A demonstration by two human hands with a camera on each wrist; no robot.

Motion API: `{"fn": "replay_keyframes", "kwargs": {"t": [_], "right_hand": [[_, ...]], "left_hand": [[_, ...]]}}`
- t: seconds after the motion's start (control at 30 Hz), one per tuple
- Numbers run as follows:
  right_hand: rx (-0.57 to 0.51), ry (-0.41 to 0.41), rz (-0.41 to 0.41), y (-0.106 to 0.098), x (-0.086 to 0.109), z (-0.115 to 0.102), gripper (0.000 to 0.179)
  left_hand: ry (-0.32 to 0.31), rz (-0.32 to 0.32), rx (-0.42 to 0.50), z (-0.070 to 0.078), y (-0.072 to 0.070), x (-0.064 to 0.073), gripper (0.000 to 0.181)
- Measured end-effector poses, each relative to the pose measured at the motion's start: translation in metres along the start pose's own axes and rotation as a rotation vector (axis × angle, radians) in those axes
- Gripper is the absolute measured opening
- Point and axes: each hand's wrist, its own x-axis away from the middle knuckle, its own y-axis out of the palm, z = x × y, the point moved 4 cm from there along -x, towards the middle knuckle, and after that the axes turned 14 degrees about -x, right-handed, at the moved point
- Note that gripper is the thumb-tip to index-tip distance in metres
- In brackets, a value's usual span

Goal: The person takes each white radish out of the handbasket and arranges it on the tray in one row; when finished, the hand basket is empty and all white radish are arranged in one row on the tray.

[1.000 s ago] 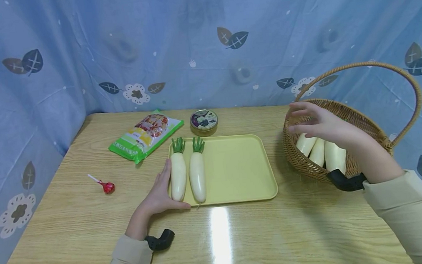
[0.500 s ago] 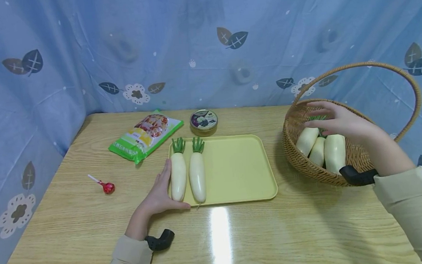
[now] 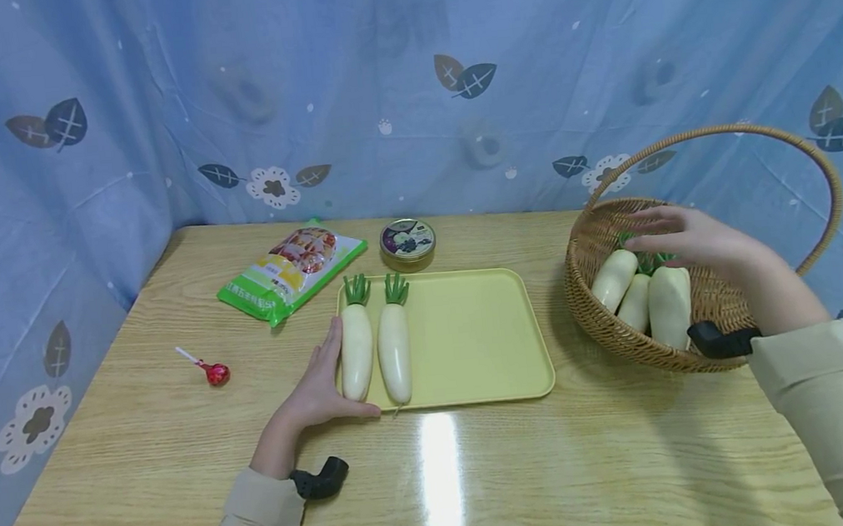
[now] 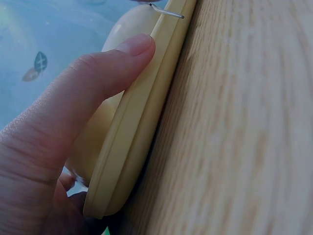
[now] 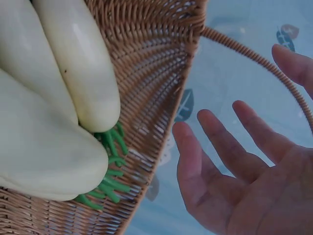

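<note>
Two white radishes with green tops, the left radish (image 3: pixel 357 352) and the right radish (image 3: pixel 395 353), lie side by side on a yellow tray (image 3: pixel 474 342). My left hand (image 3: pixel 320 393) rests at the tray's near left corner, thumb along the front rim and fingers along the left side. In the left wrist view the thumb (image 4: pixel 132 54) lies against the tray's rim. My right hand (image 3: pixel 698 239) hovers over a wicker basket (image 3: pixel 608 334), fingers spread and holding nothing. Inside the basket, several radishes (image 5: pixel 80 63) lie together with green tops partly covered.
A green and white food packet (image 3: pixel 294 270) lies behind the tray's left side, next to a round tin (image 3: pixel 407 243). A red lollipop (image 3: pixel 216 373) is on the left of the wooden table (image 3: pixel 145 454). The basket's tall handle (image 3: pixel 827 169) arches up at the right.
My right hand has moved right and slightly down over the basket, uncovering more of the radishes and their green tops. The left hand and the tray have stayed in place.
</note>
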Motion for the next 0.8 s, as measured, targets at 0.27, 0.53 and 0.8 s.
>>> {"fn": "replay_keyframes", "kwargs": {"t": [0.27, 0.53, 0.8], "right_hand": [[0.003, 0.029, -0.002, -0.008, -0.001, 0.008, 0.075], [0.039, 0.07, 0.022, -0.015, -0.001, 0.017, 0.078], [0.061, 0.131, 0.055, -0.022, -0.002, 0.027, 0.085]], "left_hand": [[-0.004, 0.001, -0.003, 0.0, 0.0, 0.0, 0.141], [-0.016, -0.002, -0.016, 0.0, 0.001, 0.0, 0.141], [-0.011, 0.0, -0.013, 0.0, 0.0, 0.0, 0.141]]}}
